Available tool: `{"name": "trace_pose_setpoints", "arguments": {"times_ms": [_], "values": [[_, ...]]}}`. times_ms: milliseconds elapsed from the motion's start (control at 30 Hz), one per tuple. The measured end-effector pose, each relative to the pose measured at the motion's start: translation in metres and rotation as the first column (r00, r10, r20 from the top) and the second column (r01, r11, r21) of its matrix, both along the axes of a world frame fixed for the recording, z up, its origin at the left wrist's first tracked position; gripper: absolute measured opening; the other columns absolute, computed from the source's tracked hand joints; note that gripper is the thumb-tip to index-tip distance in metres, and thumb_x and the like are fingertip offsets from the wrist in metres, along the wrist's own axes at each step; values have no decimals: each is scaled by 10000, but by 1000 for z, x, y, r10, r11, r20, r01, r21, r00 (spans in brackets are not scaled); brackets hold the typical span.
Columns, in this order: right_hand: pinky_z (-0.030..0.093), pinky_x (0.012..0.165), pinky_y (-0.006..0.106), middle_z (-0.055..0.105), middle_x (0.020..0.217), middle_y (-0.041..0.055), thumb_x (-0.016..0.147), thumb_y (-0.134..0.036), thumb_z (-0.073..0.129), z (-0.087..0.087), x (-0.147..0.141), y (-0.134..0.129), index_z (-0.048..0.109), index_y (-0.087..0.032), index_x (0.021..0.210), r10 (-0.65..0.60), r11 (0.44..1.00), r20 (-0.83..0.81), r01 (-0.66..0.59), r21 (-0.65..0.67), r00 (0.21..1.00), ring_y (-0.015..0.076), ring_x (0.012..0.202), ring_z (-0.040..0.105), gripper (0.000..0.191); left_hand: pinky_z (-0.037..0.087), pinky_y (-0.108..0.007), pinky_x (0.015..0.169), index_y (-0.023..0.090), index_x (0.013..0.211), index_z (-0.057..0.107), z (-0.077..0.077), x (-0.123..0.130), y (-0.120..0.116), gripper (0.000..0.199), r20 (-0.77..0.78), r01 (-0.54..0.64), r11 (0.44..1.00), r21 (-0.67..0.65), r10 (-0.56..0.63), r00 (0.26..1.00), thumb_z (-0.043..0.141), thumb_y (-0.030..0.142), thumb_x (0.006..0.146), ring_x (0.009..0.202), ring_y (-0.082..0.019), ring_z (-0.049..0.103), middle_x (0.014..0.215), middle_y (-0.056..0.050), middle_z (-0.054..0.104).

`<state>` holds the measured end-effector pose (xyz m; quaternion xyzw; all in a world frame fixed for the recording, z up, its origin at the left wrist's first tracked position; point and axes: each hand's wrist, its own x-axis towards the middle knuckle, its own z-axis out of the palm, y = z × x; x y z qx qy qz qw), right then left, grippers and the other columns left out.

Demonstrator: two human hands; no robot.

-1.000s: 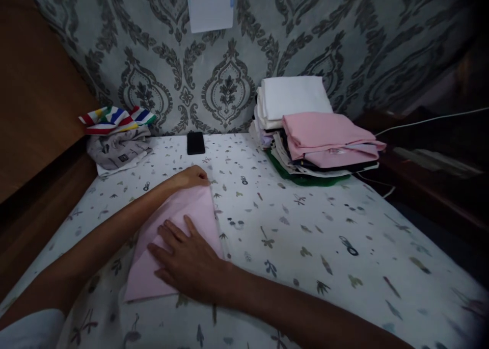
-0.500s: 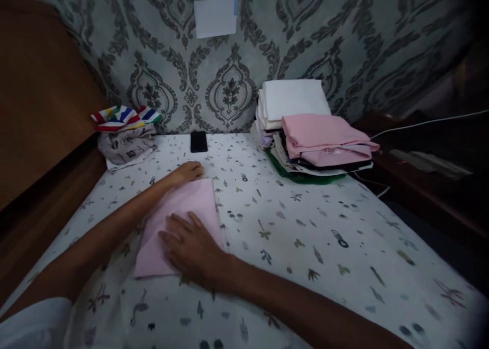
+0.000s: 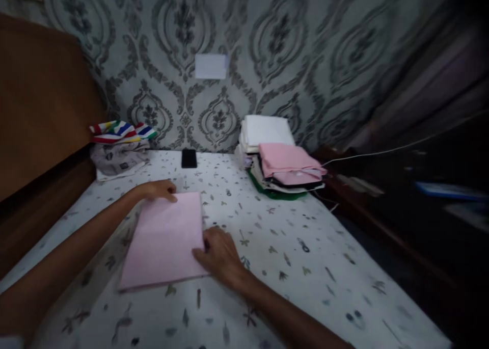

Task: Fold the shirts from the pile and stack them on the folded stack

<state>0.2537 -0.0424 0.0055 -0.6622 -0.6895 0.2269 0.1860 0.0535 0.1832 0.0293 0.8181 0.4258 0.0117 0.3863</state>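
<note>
On the printed white sheet (image 3: 275, 267), the pale pink rectangular cloth (image 3: 164, 242) is already folded; the right hand (image 3: 223, 254) grips its 3 o'clock edge; the left hand (image 3: 158, 190), at 12, I cannot tell. Striped multicoloured fabric (image 3: 124, 131), at 11, lies rumpled.

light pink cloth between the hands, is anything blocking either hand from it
Nothing visible does: the left hand meets the light pink cloth at its far edge, the right hand at its right edge. The black phone lies beyond, not between.
</note>
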Motion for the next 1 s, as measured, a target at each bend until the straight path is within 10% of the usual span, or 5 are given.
{"name": "trace_pose_setpoints", "arguments": {"times_ms": [167,333,433,733,1000], "values": [[318,581,252,446,607,-57,674,-210,629,-1,19,14,420,-222,626,-120,992,-555,120,-37,823,117,597,422,215,376,-240,551,223,625,566,2,-14,-10,327,207,-163,982,-96,180,962,765,470,545,637,-197,544,644,9,569],[458,595,268,577,680,-22,659,-371,708,2,41,29,505,-227,736,-405,882,-910,298,-365,87,162,669,577,261,498,-297,563,236,780,602,-14,-21,-37,508,220,-383,844,-376,483,848,825,590,492,734,-273,666,745,-34,678],[551,782,336,708,941,69,678,-402,733,-5,31,21,602,-184,948,-434,878,-893,167,-448,-116,215,870,682,371,573,-339,662,230,871,657,-22,-18,-50,577,209,-464,757,-460,600,772,843,624,492,852,-307,708,855,-69,731],[563,713,373,727,937,65,621,-259,761,-27,40,4,636,-190,1043,-437,886,-892,226,-405,118,240,846,701,445,605,-421,806,225,959,755,-4,9,-62,623,355,-176,757,-629,481,802,906,575,465,940,-376,730,914,-97,776],[522,677,311,725,791,29,651,-293,661,84,206,69,691,-153,931,-150,868,-780,459,190,607,195,720,638,313,586,-324,782,264,1317,591,80,138,-33,749,678,-92,929,-359,327,658,831,509,651,1028,-273,698,1210,-81,720]]}}
